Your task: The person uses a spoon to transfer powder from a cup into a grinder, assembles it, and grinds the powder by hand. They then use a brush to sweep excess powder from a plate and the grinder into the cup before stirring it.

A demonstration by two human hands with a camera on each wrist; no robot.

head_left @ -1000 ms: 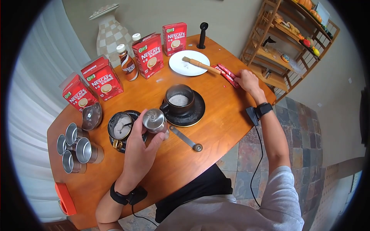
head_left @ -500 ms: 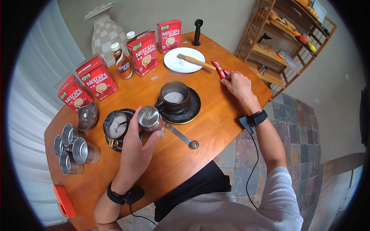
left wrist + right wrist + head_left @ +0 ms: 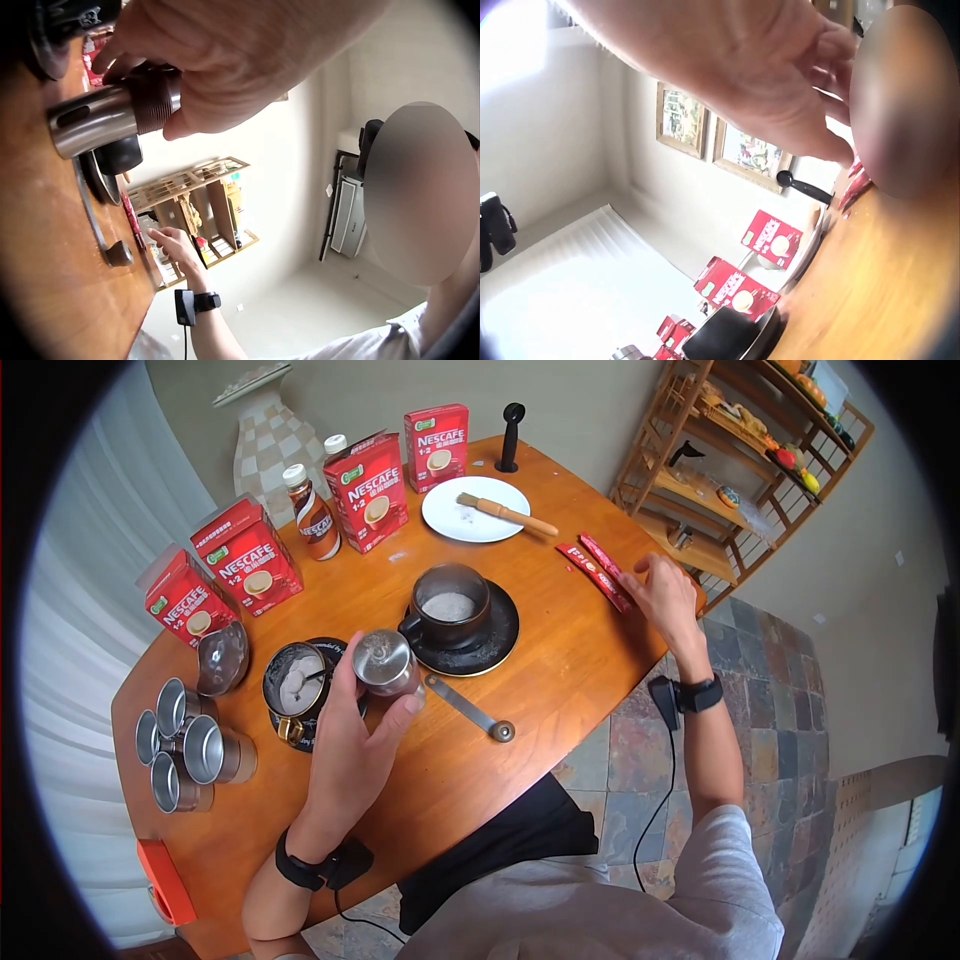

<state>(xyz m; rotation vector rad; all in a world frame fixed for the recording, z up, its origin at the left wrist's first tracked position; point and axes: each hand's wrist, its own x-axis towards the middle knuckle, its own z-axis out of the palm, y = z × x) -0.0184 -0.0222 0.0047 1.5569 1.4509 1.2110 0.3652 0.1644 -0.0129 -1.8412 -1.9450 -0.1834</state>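
My left hand point(image 3: 355, 745) grips a metal hand coffee grinder point(image 3: 385, 660), upright on the near side of the table. In the left wrist view its steel body point(image 3: 97, 124) and dark ribbed band show. The grinder's detached crank handle point(image 3: 465, 705) lies just right of it. My right hand point(image 3: 665, 600) is at the near end of two red coffee sachets point(image 3: 590, 565), fingers loosely bent and holding nothing. Left of the grinder, a black cup point(image 3: 298, 685) holds pale powder and a spoon. Behind it, a larger black cup point(image 3: 450, 605) with powder sits on a black saucer point(image 3: 490, 655).
Red Nescafe boxes point(image 3: 370, 500) and bottles point(image 3: 315, 520) line the back. A wooden-handled brush point(image 3: 510, 513) lies on a white plate point(image 3: 440, 525), with a black scoop point(image 3: 510, 440) behind. At left stand several metal cups point(image 3: 210, 750), a glass bowl point(image 3: 222, 660) and an orange object point(image 3: 165, 880).
My right hand first covered the sachets and shifted left with them; now it has drawn back to the right and the sachets lie fanned. The left hand keeps its hold on the grinder.
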